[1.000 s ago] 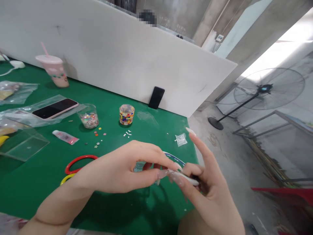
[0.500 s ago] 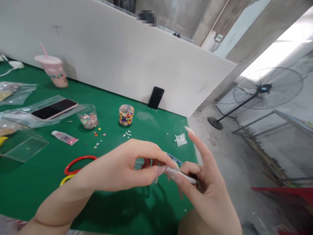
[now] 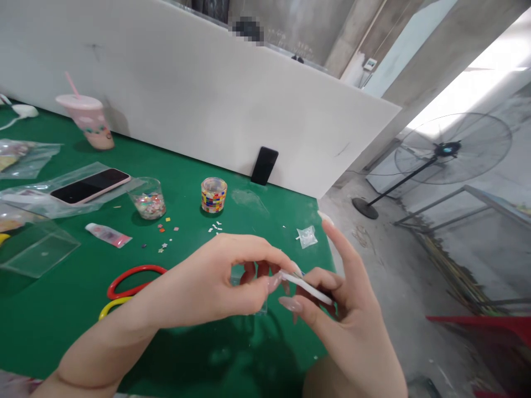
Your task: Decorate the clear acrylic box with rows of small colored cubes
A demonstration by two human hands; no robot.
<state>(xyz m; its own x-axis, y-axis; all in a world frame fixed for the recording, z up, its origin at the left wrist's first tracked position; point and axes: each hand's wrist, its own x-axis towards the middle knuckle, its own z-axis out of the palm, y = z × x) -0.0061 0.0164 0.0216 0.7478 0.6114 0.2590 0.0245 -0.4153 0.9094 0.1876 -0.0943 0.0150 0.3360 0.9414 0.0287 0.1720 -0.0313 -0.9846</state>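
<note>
White piece point(image 3: 309, 288), partly hidden; left fingers point(image 3: 271, 283) pinching end; right hand point(image 3: 346, 307) gripping

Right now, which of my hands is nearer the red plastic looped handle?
Your left hand, to the right of the red handle, its wrist overlapping it in view. Your right hand is farther right.

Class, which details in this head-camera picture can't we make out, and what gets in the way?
Head view, all:
- White piece, far face: turned away, its ends covered by the left hand and right hand.
- Red loop and yellow loop: what they join is behind the left forearm.
- Yellow thing: cut by the left edge.
- Tube: print too small.
</note>
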